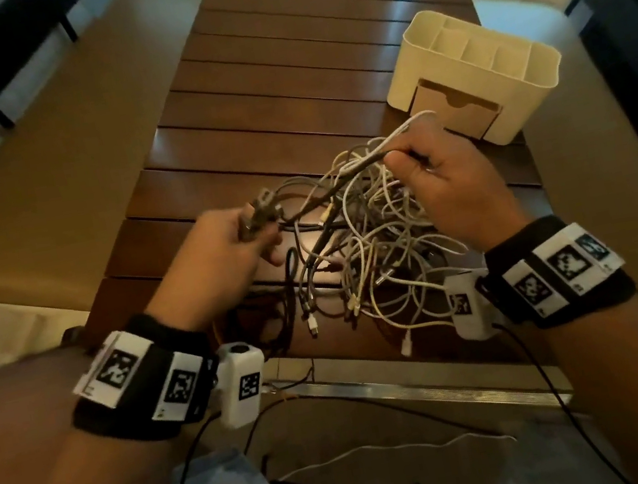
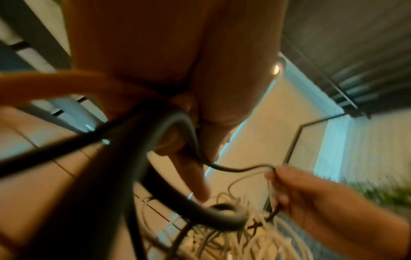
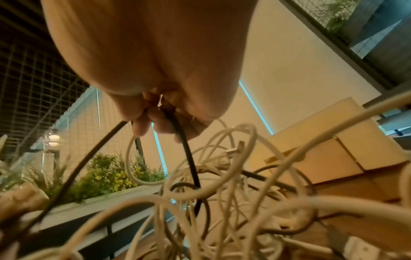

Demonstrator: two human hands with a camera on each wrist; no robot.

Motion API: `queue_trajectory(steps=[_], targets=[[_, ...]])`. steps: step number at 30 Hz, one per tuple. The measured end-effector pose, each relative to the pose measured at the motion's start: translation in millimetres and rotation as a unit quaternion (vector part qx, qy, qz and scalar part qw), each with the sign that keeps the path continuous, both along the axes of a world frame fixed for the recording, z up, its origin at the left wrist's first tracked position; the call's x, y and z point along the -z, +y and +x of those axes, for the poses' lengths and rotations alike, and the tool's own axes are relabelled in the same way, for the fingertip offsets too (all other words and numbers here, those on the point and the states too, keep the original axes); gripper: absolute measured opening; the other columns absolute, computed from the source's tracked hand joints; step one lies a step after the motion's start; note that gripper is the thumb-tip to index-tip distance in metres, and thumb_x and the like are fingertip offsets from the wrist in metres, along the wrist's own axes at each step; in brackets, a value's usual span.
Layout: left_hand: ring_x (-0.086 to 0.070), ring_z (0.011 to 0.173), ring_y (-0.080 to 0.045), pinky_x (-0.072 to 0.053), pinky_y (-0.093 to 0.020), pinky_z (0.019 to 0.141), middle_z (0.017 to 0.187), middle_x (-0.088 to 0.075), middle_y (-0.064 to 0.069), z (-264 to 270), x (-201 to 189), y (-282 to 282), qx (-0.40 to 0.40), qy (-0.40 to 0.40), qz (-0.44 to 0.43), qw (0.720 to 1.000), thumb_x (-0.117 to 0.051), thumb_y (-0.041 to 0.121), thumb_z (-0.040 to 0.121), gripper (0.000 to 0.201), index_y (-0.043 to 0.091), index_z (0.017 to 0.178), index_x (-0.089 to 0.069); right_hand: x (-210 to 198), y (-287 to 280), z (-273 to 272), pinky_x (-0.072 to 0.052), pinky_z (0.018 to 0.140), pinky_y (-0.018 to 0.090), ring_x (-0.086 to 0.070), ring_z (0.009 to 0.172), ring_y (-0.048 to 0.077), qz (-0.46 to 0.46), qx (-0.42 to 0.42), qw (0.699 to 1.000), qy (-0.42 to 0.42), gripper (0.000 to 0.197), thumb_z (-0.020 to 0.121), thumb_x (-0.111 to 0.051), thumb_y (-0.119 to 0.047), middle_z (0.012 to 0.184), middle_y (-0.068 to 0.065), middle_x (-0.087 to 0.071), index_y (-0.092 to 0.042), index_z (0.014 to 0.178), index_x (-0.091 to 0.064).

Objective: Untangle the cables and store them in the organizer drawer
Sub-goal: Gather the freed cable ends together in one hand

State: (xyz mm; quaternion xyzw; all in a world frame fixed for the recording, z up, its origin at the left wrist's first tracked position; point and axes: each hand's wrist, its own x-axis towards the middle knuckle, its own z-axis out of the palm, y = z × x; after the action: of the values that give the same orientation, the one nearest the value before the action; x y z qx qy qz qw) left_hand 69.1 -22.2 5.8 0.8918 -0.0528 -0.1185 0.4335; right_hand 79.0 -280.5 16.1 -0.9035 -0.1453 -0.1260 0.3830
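Both hands pull a dark cable apart from the tangle

At frame centre, the left hand (image 1: 220, 246) grips a bundle of plug ends while the right hand (image 1: 447, 180) pinches the dark cable (image 3: 189, 158) with a white strand, likely tensioning it to trace its path. The cables (image 1: 367, 259) heap on the slatted table (image 1: 280, 78); the organizer (image 1: 479, 72), upper right, keeps its drawer (image 1: 455, 106) within reach, apparently closed.
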Motion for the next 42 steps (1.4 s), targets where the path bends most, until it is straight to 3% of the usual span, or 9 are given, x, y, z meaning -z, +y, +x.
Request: queue_trajectory(steps=[7,10,13,20,24,29,34,37,42], targets=[[-0.063,0.087,-0.016,-0.052,-0.040,0.074,0.092,-0.069,0.001,9,0,6,-0.110,-0.148,0.024,0.983,-0.056,0.026,0.100,0.016,0.018,0.100,-0.070,3,10,-1,-0.036,0.069,0.009,-0.050,0.074,0.000,-0.154,-0.117,0.981,0.034,0.012,0.096,-0.060,-0.020,0.081,-0.013,-0.056,-0.014,0.093,-0.070],[-0.060,0.090,0.000,-0.047,-0.020,0.075,0.098,-0.068,0.012,-3,-5,-13,-0.010,-0.119,-0.055,0.991,-0.055,0.023,0.100,0.016,0.031,0.106,-0.068,6,20,-4,-0.039,0.071,0.011,-0.049,0.074,-0.001,-0.140,-0.147,0.979,0.008,0.013,0.094,-0.061,-0.018,0.082,-0.010,-0.056,-0.010,0.094,-0.071],[-0.062,0.080,-0.001,-0.047,-0.016,0.068,0.090,-0.070,0.007,-9,4,-30,0.083,-0.083,-0.066,0.991,-0.056,0.020,0.100,0.012,0.025,0.098,-0.067,4,28,-4,-0.036,0.071,0.008,-0.047,0.073,0.000,-0.103,-0.143,0.984,-0.011,0.014,0.094,-0.060,-0.018,0.083,-0.009,-0.055,-0.008,0.094,-0.071],[-0.054,0.059,-0.010,-0.040,-0.018,0.054,0.072,-0.064,-0.003,-5,0,-22,0.051,-0.137,-0.113,0.983,-0.054,0.024,0.102,0.023,0.027,0.079,-0.061,16,26,-1,-0.038,0.067,0.015,-0.051,0.077,0.007,-0.085,-0.122,0.988,0.038,0.020,0.101,-0.051,-0.028,0.084,-0.005,-0.057,-0.013,0.096,-0.064],[-0.045,0.050,-0.004,-0.035,-0.017,0.049,0.062,-0.057,0.010,-3,-4,-15,0.016,-0.095,-0.250,0.963,-0.053,0.027,0.100,0.021,0.021,0.087,-0.067,23,20,2,-0.035,0.069,0.008,-0.049,0.081,0.001,-0.083,-0.093,0.989,0.073,0.016,0.103,-0.048,-0.027,0.086,-0.016,-0.050,-0.018,0.099,-0.060],[-0.038,0.046,-0.004,-0.031,-0.019,0.043,0.061,-0.053,0.006,-3,-3,-9,-0.007,-0.001,-0.375,0.927,-0.052,0.031,0.095,0.028,0.008,0.091,-0.066,27,16,4,-0.034,0.071,0.006,-0.048,0.085,-0.004,-0.072,-0.073,0.991,0.082,0.010,0.102,-0.048,-0.023,0.091,-0.019,-0.049,-0.022,0.102,-0.059],[-0.040,0.046,-0.005,-0.030,-0.026,0.051,0.065,-0.063,0.007,1,9,-6,-0.021,0.010,-0.249,0.968,-0.051,0.022,0.104,0.021,0.018,0.091,-0.067,12,11,3,-0.036,0.068,0.007,-0.050,0.079,0.001,-0.002,-0.041,0.998,0.052,0.009,0.101,-0.051,-0.019,0.087,-0.013,-0.051,-0.022,0.097,-0.059],[-0.042,0.049,-0.001,-0.035,-0.030,0.058,0.057,-0.052,0.015,4,12,-3,-0.080,-0.037,-0.156,0.984,-0.053,0.031,0.102,0.023,0.026,0.081,-0.057,7,9,4,-0.036,0.069,0.006,-0.051,0.080,0.000,-0.022,-0.056,0.997,0.039,0.008,0.100,-0.054,-0.019,0.087,-0.015,-0.052,-0.021,0.095,-0.060],[-0.027,0.045,-0.005,-0.025,-0.019,0.041,0.070,-0.044,0.005,6,5,-2,-0.100,0.099,-0.445,0.884,-0.053,0.045,0.097,0.028,0.020,0.086,-0.045,21,9,5,-0.030,0.074,0.003,-0.045,0.083,-0.011,-0.113,-0.093,0.988,0.046,0.008,0.098,-0.056,-0.017,0.087,-0.021,-0.046,-0.016,0.096,-0.064]])
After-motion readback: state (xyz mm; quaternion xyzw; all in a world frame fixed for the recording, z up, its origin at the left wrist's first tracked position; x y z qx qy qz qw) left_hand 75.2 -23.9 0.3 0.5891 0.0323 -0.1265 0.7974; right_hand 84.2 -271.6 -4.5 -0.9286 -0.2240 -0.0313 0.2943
